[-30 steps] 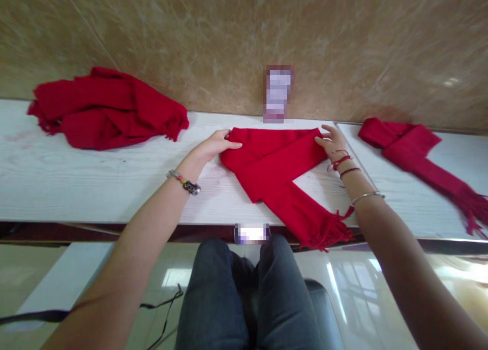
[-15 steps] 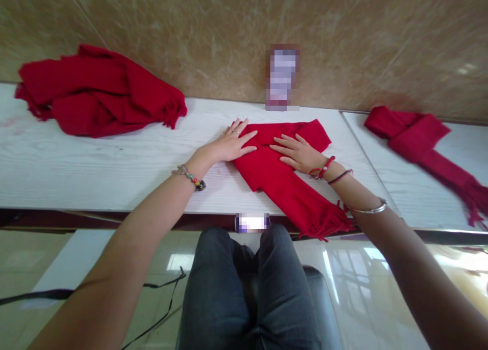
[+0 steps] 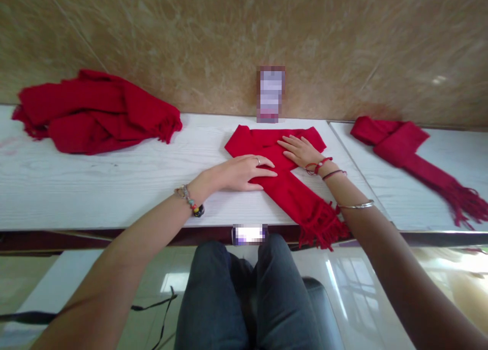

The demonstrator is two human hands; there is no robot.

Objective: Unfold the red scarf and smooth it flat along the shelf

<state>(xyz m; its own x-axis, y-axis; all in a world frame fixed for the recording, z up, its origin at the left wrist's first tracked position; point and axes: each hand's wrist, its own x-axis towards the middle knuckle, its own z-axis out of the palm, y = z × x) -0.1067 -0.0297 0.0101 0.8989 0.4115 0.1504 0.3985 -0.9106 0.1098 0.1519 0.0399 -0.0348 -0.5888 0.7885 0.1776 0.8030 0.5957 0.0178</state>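
Note:
A folded red scarf (image 3: 280,187) lies on the white table in front of me, its fringed end hanging over the front edge. My left hand (image 3: 247,172) rests on the scarf's left side near the crossing of the folds, fingers stretched out and pointing right. Flat on the upper right part of the scarf lies my right hand (image 3: 299,151), fingers spread toward the left. Neither hand grips the cloth. The part of the scarf under both palms is hidden.
A crumpled heap of red scarf cloth (image 3: 99,114) sits at the back left. Another folded red scarf (image 3: 400,141) lies to the right, past a seam in the white table (image 3: 114,187). A blurred-out upright object (image 3: 270,93) leans against the marbled wall (image 3: 190,45).
My left hand has slid down from the scarf's upper left corner to its middle, uncovering that corner. My right hand stays nearly in place on the cloth. The view has tilted slightly.

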